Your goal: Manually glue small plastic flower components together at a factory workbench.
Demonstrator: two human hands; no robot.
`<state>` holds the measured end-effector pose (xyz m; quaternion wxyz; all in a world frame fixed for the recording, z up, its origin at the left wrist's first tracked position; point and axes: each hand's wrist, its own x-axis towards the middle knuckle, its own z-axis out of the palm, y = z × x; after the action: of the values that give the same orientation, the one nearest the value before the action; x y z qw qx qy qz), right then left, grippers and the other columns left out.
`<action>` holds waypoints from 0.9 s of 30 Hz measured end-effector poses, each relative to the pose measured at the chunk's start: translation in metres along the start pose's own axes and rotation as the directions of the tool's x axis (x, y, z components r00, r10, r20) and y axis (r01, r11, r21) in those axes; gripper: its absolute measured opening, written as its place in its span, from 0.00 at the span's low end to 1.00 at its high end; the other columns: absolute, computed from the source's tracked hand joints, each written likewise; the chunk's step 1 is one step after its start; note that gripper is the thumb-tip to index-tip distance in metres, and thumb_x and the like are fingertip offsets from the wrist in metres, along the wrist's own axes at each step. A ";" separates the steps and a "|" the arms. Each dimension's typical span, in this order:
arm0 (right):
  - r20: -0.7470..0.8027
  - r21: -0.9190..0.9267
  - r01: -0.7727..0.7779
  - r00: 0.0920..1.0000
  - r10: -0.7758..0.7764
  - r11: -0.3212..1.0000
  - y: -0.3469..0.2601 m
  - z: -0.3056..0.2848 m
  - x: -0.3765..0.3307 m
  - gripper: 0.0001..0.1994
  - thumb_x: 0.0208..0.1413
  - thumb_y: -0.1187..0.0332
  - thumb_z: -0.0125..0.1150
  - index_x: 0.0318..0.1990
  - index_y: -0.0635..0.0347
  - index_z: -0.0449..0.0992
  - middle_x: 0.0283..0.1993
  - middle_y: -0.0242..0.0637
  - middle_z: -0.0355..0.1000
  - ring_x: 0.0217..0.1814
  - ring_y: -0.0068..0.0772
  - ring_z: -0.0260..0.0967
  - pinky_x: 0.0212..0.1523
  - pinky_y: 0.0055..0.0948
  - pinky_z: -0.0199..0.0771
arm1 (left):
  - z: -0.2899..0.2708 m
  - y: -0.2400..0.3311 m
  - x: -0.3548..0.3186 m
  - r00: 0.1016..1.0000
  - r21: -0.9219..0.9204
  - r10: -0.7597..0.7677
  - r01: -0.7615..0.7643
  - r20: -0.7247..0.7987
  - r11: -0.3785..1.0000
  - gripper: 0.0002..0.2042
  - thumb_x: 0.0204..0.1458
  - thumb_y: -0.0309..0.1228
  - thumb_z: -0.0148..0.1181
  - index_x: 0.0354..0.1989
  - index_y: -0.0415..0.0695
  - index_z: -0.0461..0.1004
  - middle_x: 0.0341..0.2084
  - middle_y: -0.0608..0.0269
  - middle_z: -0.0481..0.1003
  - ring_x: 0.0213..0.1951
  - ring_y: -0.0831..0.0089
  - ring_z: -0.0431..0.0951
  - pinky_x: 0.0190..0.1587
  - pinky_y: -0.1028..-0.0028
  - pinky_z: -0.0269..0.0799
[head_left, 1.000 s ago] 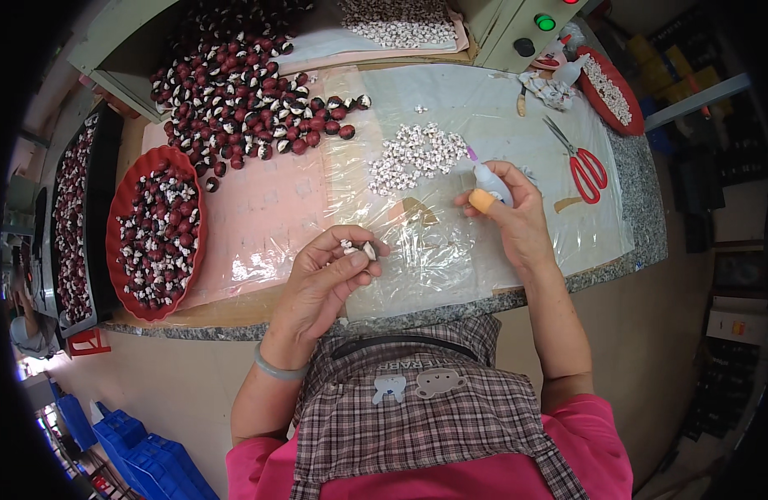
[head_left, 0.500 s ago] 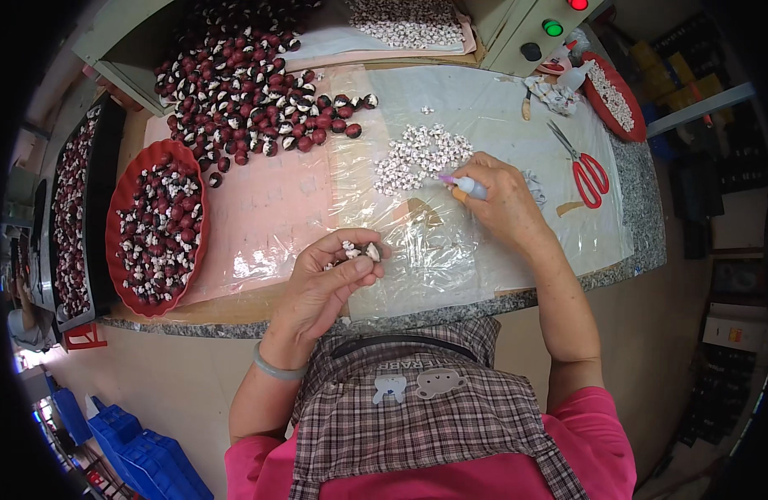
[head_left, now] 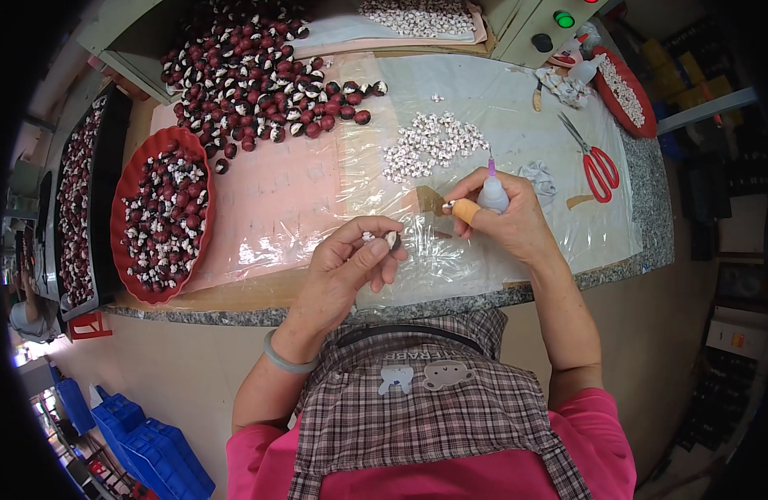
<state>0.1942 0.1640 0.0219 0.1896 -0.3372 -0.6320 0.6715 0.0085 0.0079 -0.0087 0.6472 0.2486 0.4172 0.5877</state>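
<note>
A speckled grey stone countertop [head_left: 650, 242] curves across the view, covered by a crinkled clear plastic sheet [head_left: 517, 108]. At its far left lies a heap of glossy dark-red and white beads [head_left: 251, 62]; nearer, an oval red tray [head_left: 127, 200] holds more of them. A pile of tiny white pieces [head_left: 430, 146] sits mid-sheet, with red-handled scissors [head_left: 599, 167] to the right. The right hand [head_left: 509, 217] is closed around a small squeeze bottle [head_left: 492, 193] with a purple nozzle pointing up. The left hand [head_left: 351, 267] pinches a small dark bead [head_left: 392, 241] between thumb and fingertips, just above the counter's near edge.
</note>
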 end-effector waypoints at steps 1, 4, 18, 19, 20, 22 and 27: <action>0.013 0.057 0.022 1.000 -0.023 0.998 0.000 0.004 -0.002 0.04 0.51 0.79 0.59 0.36 0.67 0.75 0.28 0.35 0.73 0.26 0.21 0.70 0.26 0.20 0.71 | 0.004 0.001 -0.001 1.000 0.022 0.008 -0.008 -0.019 1.000 0.14 0.60 0.28 0.51 0.53 0.39 0.69 0.34 0.61 0.76 0.29 0.82 0.72 0.30 0.83 0.68; 0.027 0.126 0.031 0.999 -0.035 0.992 -0.001 0.015 -0.010 0.05 0.51 0.80 0.59 0.37 0.67 0.74 0.30 0.37 0.74 0.26 0.23 0.71 0.27 0.21 0.73 | 0.010 0.000 0.000 0.998 0.109 0.046 -0.042 -0.041 0.993 0.14 0.60 0.28 0.51 0.53 0.38 0.69 0.34 0.62 0.76 0.28 0.83 0.71 0.29 0.83 0.68; -0.098 -0.007 0.056 0.994 -0.056 0.998 0.001 0.050 -0.030 0.05 0.50 0.77 0.64 0.34 0.67 0.77 0.26 0.34 0.74 0.25 0.18 0.71 0.26 0.18 0.73 | 0.020 -0.001 -0.006 0.977 0.548 0.204 -0.135 -0.067 0.826 0.11 0.57 0.26 0.54 0.48 0.40 0.71 0.26 0.65 0.73 0.24 0.82 0.70 0.27 0.80 0.66; -0.104 -0.034 0.068 0.992 -0.071 0.997 0.001 0.051 -0.031 0.05 0.50 0.77 0.64 0.34 0.67 0.77 0.26 0.35 0.75 0.25 0.18 0.72 0.26 0.18 0.73 | 0.021 -0.001 -0.006 0.972 0.575 0.223 -0.144 -0.069 0.805 0.11 0.57 0.25 0.54 0.48 0.39 0.71 0.28 0.63 0.73 0.25 0.80 0.71 0.28 0.79 0.68; -0.104 -0.034 0.067 0.992 -0.070 0.997 0.002 0.051 -0.032 0.05 0.50 0.77 0.64 0.34 0.67 0.77 0.26 0.35 0.75 0.25 0.18 0.72 0.26 0.18 0.73 | 0.022 -0.001 -0.007 0.968 0.603 0.242 -0.152 -0.071 0.783 0.11 0.56 0.25 0.55 0.48 0.39 0.71 0.29 0.61 0.74 0.25 0.78 0.73 0.29 0.77 0.69; -0.111 -0.086 0.083 0.990 -0.092 0.993 0.005 0.052 -0.032 0.04 0.50 0.80 0.63 0.33 0.67 0.76 0.30 0.35 0.74 0.25 0.20 0.72 0.24 0.19 0.73 | 0.025 0.000 -0.005 0.958 0.658 0.283 -0.186 -0.044 0.730 0.12 0.55 0.24 0.55 0.47 0.38 0.71 0.30 0.58 0.74 0.26 0.74 0.74 0.30 0.75 0.70; -0.193 -0.043 0.117 0.973 -0.123 0.992 0.015 0.064 -0.038 0.03 0.51 0.79 0.62 0.34 0.66 0.76 0.29 0.35 0.75 0.24 0.19 0.72 0.23 0.18 0.71 | 0.024 -0.009 -0.002 0.887 0.793 0.459 -0.319 0.055 0.520 0.11 0.53 0.21 0.55 0.46 0.38 0.71 0.34 0.52 0.73 0.31 0.60 0.76 0.33 0.70 0.71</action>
<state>0.1792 0.0896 0.0135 0.2855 -0.3658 -0.6401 0.6123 0.0339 0.0086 -0.0029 0.2883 0.5439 0.6146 0.4932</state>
